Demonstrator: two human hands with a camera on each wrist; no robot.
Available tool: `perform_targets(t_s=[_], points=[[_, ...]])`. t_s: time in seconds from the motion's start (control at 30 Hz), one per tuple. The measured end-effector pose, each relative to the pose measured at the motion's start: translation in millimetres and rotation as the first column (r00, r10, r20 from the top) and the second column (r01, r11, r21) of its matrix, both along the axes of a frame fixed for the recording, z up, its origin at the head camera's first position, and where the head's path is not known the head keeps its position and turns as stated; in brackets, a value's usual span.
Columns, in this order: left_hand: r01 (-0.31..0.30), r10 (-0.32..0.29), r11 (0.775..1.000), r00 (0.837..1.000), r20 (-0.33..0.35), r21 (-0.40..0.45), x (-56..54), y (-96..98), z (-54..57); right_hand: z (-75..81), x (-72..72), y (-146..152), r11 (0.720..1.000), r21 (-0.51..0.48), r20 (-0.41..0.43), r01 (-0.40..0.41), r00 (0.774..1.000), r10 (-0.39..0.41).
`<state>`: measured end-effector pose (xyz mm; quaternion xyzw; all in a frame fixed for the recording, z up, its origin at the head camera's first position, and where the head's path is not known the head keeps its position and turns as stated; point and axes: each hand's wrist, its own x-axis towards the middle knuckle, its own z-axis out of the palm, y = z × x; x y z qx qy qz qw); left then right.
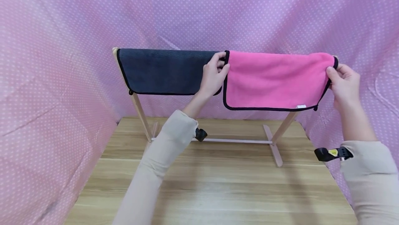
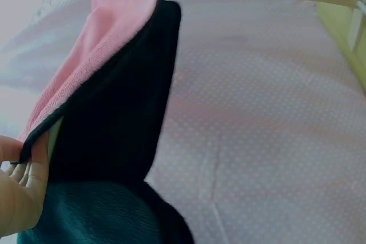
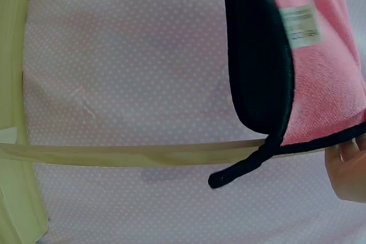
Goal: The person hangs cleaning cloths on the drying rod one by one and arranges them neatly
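A pink towel [image 1: 274, 83] with black edging and a dark reverse side hangs over the right half of a wooden rack. At its upper left edge, my left hand [image 1: 213, 74] pinches the border, thumb in front and fingers behind. My right hand [image 1: 346, 83] grips the upper right edge in the same way. In the right wrist view, a white label [image 3: 303, 25] and a black hanging loop [image 3: 240, 172] show near the lower corner. A dark grey towel [image 1: 168, 72] drapes over the rack's left half, its right end partly behind my left hand.
The rack's slanted wooden legs [image 1: 141, 115] stand on a wood-grain table [image 1: 237, 190], joined low down by a white rod [image 1: 237, 141]. Pink dotted cloth [image 1: 193, 13] hangs behind and at both sides.
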<state>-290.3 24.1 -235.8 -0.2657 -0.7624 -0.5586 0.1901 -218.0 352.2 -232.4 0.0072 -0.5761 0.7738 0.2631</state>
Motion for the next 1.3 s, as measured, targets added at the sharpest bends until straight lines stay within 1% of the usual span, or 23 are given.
perform_targets(t_s=[0.13,0.27,0.4,0.5,0.57,0.67,0.87,1.03,1.07,1.13,1.23,1.3], points=[[-0.055,0.054,0.998,0.998,-0.022,-0.027,-2.1,2.9,11.5,2.1,-2.4,4.9,0.999,-0.038,-0.014,0.019,1.000,-0.019],[-0.118,0.115,0.986,0.993,-0.035,-0.121,-2.9,4.2,17.2,-5.4,-2.6,9.4,1.000,-0.018,0.018,0.008,1.000,-0.007],[-0.172,0.164,0.960,0.985,-0.056,-0.221,-1.6,3.5,16.6,-16.9,-1.0,12.4,0.999,0.011,0.044,-0.038,0.998,0.037],[-0.176,0.166,0.953,0.984,-0.060,-0.248,-1.6,1.9,11.6,-23.2,0.6,13.4,0.997,0.018,0.029,-0.073,0.997,0.072],[-0.166,0.157,0.952,0.986,-0.054,-0.256,-1.8,0.0,7.8,-25.1,1.1,13.0,0.997,0.026,0.011,-0.076,0.997,0.075],[-0.159,0.150,0.952,0.987,-0.053,-0.261,-2.7,-3.2,4.3,-23.7,0.1,11.2,0.998,0.043,-0.015,-0.047,0.999,0.048],[-0.204,0.191,0.948,0.979,-0.076,-0.245,-6.9,-6.3,3.8,-8.7,-4.3,7.5,1.000,0.008,-0.027,0.010,1.000,-0.010],[-0.227,0.218,0.958,0.974,-0.069,-0.178,-8.8,-3.6,3.1,3.4,-8.1,5.5,0.999,-0.002,-0.017,0.041,0.999,-0.041],[-0.223,0.215,0.962,0.974,-0.068,-0.160,-9.1,-3.2,1.9,4.5,-8.9,5.0,0.999,-0.005,-0.014,0.040,0.999,-0.040],[-0.195,0.186,0.974,0.979,-0.079,-0.118,-9.8,-2.9,-1.9,4.6,-9.7,4.3,0.999,-0.009,-0.002,0.038,0.999,-0.038],[-0.116,0.108,0.991,0.987,-0.119,-0.065,-11.1,-4.2,-11.9,-0.2,-8.9,4.3,1.000,-0.009,0.015,0.029,0.999,-0.029],[-0.065,0.056,0.997,0.985,-0.165,-0.052,-11.4,-5.6,-20.7,-6.0,-7.0,5.2,1.000,-0.016,0.021,0.004,1.000,-0.004]])
